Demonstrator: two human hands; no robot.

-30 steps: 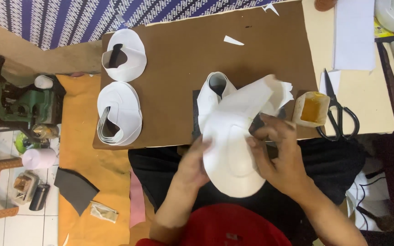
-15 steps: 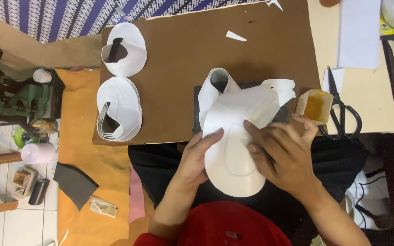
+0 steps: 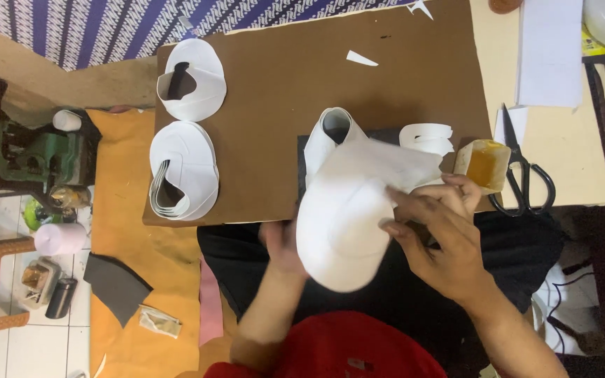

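Observation:
A white shoe-upper piece (image 3: 348, 210), rounded at its near end, is held over the front edge of the brown board (image 3: 274, 91). My left hand (image 3: 285, 245) supports it from underneath and is mostly hidden by it. My right hand (image 3: 442, 231) presses on its right side with fingers spread along the edge. A second curved white piece (image 3: 332, 133) stands just behind it on a dark mat (image 3: 301, 164). A small open tub of yellow glue (image 3: 483, 164) sits right by my right fingers.
Two stacks of white cut pieces (image 3: 190, 87) (image 3: 182, 171) lie on the board's left side. Black scissors (image 3: 523, 171) and white sheets (image 3: 549, 52) rest on the table at right. A green sewing machine (image 3: 43, 154) stands at far left, with a grey scrap (image 3: 115, 283) on the orange floor mat.
The white piece has been turned and pulled nearer to me. My left hand has slid from on top of it to underneath, while my right hand has stayed on its right side.

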